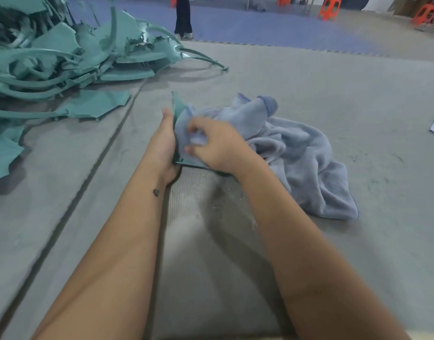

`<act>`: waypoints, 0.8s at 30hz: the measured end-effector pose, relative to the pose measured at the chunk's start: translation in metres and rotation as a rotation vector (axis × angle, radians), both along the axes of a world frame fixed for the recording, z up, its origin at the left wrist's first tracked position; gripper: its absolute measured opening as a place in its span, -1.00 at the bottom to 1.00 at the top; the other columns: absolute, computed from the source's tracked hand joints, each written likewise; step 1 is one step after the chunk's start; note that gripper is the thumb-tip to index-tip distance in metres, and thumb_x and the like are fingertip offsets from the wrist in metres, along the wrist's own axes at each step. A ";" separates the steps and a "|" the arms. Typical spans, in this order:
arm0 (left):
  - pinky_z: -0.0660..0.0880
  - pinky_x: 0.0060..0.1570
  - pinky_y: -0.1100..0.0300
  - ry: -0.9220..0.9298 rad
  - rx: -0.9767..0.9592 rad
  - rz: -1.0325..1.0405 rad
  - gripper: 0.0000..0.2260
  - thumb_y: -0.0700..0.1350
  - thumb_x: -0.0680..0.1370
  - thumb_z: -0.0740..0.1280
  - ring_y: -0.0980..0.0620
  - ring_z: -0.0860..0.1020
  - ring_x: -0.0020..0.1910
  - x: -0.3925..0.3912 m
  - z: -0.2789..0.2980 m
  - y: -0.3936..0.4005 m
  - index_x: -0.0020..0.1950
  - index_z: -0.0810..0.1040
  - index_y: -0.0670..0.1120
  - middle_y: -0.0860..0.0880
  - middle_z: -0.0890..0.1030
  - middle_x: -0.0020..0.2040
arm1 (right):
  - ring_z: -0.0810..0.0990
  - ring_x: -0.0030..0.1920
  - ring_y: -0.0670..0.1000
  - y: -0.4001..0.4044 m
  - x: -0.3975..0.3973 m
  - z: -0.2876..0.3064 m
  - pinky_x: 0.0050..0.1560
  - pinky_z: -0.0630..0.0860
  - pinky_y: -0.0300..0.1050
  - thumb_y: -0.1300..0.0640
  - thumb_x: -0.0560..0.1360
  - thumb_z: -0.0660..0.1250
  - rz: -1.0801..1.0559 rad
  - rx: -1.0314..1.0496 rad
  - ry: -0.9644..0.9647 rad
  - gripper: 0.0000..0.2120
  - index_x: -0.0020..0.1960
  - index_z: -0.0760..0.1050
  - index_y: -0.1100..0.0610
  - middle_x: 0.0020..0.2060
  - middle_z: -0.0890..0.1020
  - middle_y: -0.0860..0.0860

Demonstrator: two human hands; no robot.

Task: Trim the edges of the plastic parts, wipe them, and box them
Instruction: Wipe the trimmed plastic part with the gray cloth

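Now the left hand [165,146] grasps a green plastic part [178,107] upright by its edge, while the right hand [214,146] pinches a blue towel [297,153] against it with curled fingers [195,130]. Both arms reach forward over the grey floor mat [333,241]; the pile of green parts [64,57] lies well apart on the left, with bare mat around the towel.

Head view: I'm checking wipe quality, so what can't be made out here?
- Green plastic part: mostly hidden by the cloth and both hands.
- Left hand fingers: behind the part.
- Scrap pile: cut off by left edge.
- Any box: none in view.
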State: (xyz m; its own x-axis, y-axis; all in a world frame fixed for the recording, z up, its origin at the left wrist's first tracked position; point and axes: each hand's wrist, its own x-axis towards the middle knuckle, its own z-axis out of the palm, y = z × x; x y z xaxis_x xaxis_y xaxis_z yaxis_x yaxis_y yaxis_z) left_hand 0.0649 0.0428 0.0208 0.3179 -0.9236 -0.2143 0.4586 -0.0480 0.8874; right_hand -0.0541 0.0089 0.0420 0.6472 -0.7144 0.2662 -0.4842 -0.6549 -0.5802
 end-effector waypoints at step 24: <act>0.53 -0.40 0.28 0.349 -0.210 0.301 -0.69 -0.13 0.66 0.19 0.07 0.66 -0.26 0.003 0.001 0.002 0.41 0.40 -0.10 -0.01 0.69 -0.12 | 0.58 -0.11 -0.15 -0.029 -0.050 -0.005 -0.13 0.49 -0.37 0.12 0.63 0.19 -0.358 0.629 -1.248 -0.88 0.14 0.45 0.08 -0.08 0.59 -0.03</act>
